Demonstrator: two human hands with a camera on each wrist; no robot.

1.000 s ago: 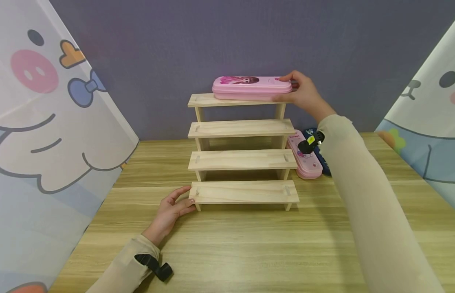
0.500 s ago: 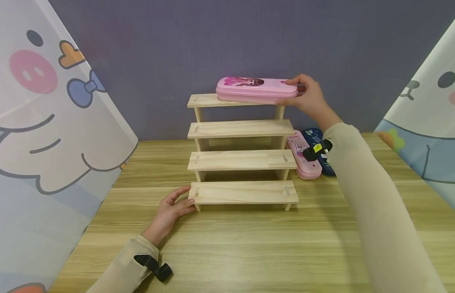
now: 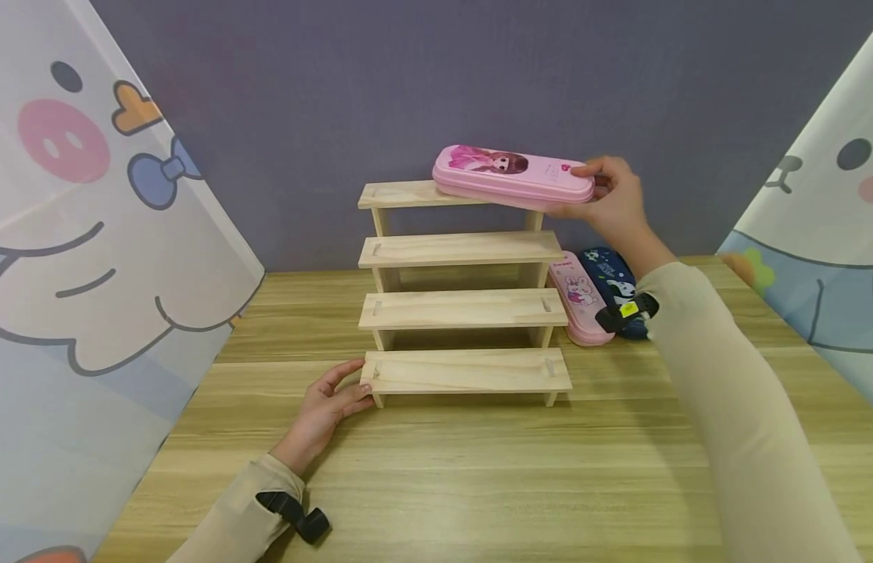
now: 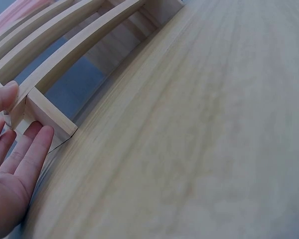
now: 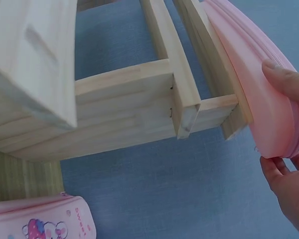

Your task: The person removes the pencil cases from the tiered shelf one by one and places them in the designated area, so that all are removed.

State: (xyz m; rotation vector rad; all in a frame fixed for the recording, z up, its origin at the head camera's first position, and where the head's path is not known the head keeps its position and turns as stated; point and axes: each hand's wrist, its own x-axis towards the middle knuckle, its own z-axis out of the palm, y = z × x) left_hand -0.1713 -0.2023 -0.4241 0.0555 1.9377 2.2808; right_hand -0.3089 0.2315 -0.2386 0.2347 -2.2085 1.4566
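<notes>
A pink zippered pencil case with a doll picture on its lid lies slanted at the top step of a stepped wooden rack, its right end sticking out past the step. My right hand grips that end, thumb on the lid and fingers underneath; the right wrist view shows the case's underside close against the top plank. Down at the lowest step, my left hand holds the rack's left end. In the left wrist view its thumb lies on the plank and its fingers touch the leg.
To the rack's right, a pink pencil case with a rabbit print and a dark blue pencil case lie side by side on the wood-grain table. A grey-blue wall stands behind, with cartoon-printed panels at both sides.
My right hand has drawn the doll-print pencil case to the right and slightly toward me, turning it so its right end sits lower in the view. My left hand stays put.
</notes>
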